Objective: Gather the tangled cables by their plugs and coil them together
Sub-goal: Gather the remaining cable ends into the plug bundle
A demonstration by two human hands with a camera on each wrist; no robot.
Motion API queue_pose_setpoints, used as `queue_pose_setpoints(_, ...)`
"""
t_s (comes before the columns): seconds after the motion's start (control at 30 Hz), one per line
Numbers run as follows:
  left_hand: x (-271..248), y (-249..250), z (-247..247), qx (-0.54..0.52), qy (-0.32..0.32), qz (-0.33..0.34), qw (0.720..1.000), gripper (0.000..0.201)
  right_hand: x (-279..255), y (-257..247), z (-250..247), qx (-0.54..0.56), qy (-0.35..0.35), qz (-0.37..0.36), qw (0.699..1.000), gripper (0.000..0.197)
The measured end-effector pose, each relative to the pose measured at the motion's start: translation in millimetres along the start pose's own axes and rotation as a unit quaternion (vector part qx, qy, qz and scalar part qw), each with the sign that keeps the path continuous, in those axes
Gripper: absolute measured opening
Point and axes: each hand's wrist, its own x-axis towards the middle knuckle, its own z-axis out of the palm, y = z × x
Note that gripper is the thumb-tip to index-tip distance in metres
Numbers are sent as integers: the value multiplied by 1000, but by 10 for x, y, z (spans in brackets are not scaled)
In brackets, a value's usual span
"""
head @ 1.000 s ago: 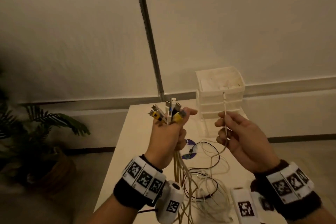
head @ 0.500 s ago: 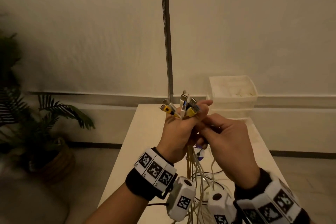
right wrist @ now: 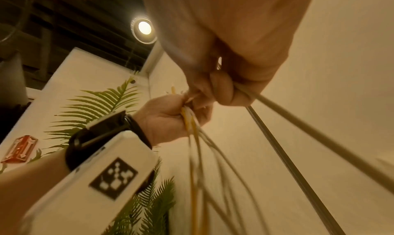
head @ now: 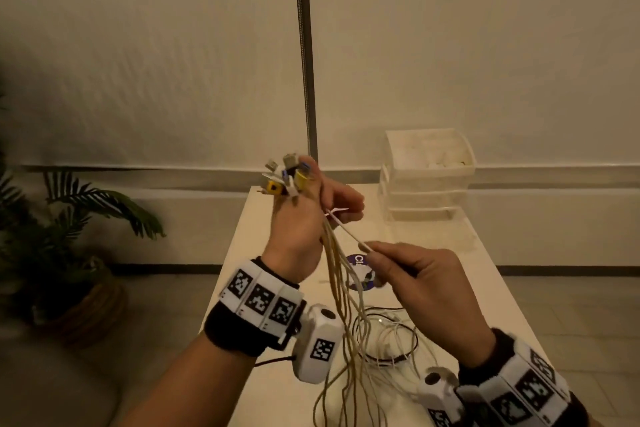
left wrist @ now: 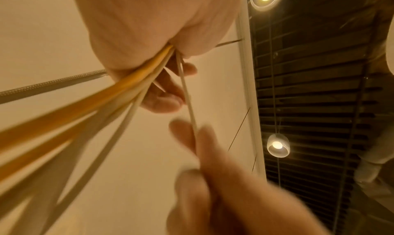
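the left hand (head: 304,218) grips the cables (head: 341,288) just under their plugs (head: 285,175) (yellow and white ends fanned above its fingers), while the right hand (head: 422,282), below and beside it, pinches one white cable (head: 346,229) running taut between the two.

Yellow and white cables (head: 346,305) hang mid-frame over the table, their plugs (head: 285,175) bunched upright above.
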Motion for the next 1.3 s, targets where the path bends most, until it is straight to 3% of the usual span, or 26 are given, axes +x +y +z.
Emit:
queue_pose_setpoints(0.1,2,218,-125,-72,-37,-20,997,53,-51,116,-138,1,-73,45,996,14)
queue_pose_setpoints(0.17,32,347,-247,-58,-35,-26,997,56,-49,192,-277,-30,-117,67,990,16)
queue_pose_setpoints(0.27,48,482,-449,58,-23,-8,998,52,-11,266,-502,-76,-170,97,978,22)
queue_pose_setpoints(0.33,-26,490,-454,159,-61,11,985,39,37,259,-611,-110,-183,98,972,24)
queue_pose_setpoints(0.4,-137,375,-328,272,-121,31,954,18,104,210,-650,-116,-164,96,975,26)
queue_pose_setpoints(0.5,-255,3,-126,413,-216,43,884,16,225,51,-575,-81,-149,84,982,30)
queue_pose_setpoints(0.57,-294,-188,-38,465,-223,59,855,18,288,-47,-498,-77,-161,66,982,33)
queue_pose_setpoints(0.83,-184,-185,-130,431,-83,116,891,25,257,-55,-521,-12,-163,94,982,36)
queue_pose_setpoints(0.9,-115,-128,-252,416,-22,110,903,36,231,13,-547,7,-162,106,981,35)
queue_pose_setpoints(1.07,90,15,-603,319,167,84,929,36,178,210,-587,17,-162,123,979,33)
queue_pose_setpoints(1.17,188,68,-749,299,247,73,919,17,165,301,-605,6,-149,139,979,32)
queue_pose_setpoints(1.23,189,30,-760,365,243,71,896,18,186,326,-593,-4,-136,141,981,32)
queue_pose_setpoints(1.3,114,-3,-640,427,196,107,876,27,230,315,-578,4,-124,139,982,32)
